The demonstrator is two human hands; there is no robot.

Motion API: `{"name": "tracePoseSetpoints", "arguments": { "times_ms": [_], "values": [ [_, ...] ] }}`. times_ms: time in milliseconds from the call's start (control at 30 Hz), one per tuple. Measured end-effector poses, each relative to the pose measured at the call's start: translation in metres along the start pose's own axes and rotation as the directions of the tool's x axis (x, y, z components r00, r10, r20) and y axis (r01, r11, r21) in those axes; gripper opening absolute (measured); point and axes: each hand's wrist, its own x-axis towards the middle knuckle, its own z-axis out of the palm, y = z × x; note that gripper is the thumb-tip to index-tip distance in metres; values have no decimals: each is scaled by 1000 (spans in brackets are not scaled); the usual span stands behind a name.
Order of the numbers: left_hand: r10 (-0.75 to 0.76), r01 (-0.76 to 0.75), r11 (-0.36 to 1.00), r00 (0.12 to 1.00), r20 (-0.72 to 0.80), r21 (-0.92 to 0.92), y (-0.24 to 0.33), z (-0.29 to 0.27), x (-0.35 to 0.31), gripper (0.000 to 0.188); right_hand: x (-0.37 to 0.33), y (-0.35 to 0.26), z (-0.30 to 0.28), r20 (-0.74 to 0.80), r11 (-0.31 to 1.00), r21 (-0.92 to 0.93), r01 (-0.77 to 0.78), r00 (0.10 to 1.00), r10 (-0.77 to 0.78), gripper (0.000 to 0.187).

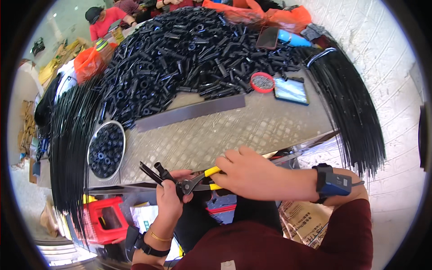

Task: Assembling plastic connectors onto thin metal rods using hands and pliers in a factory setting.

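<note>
Right hand (247, 175) closes around the yellow handles of the pliers (192, 183), fingers wrapped from above; the handles stand apart. Left hand (170, 198) pinches dark tubular pieces (159, 168) between thumb and fingers, their free ends pointing to 11 o'clock. The pliers' head lies against this grip; whether the jaws bite on a piece cannot be told.

Clock positions are taken from the bare middle of the worktop (225, 135), 12 o'clock facing away from the wearer. Pliers and pieces are at 7 o'clock, by the near edge; holding them close to the body presumably favours sight and leverage. The left grip appears to serve as a steadying hold, leaving the right free to squeeze.

A large heap of black parts (171, 58) spreads at 11 o'clock. A flat metal bar (193, 111) lies along its near side, probably keeping loose parts off the bare area. At 9 o'clock a round bowl (124, 146) contains black rings (105, 153), likely kept apart for easy picking. At 1 o'clock a red-rimmed dish (252, 84) gathers tiny metallic bits, presumably against scattering. Long black strands (348, 99) drape over the side toward 3 o'clock, apparently because of their length.
</note>
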Motion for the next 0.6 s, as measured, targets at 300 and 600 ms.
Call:
{"name": "tracePoseSetpoints", "arguments": {
  "times_ms": [300,600],
  "values": [
    [227,-225,974,973,40,-41,12,-33,33,64,-21,196,22,-151,750,-184,-635,772,617,18],
    [224,-221,974,971,83,-44,12,-37,34,66,-21,243,39,-84,724,-218,-654,752,654,23]
  ]
}}
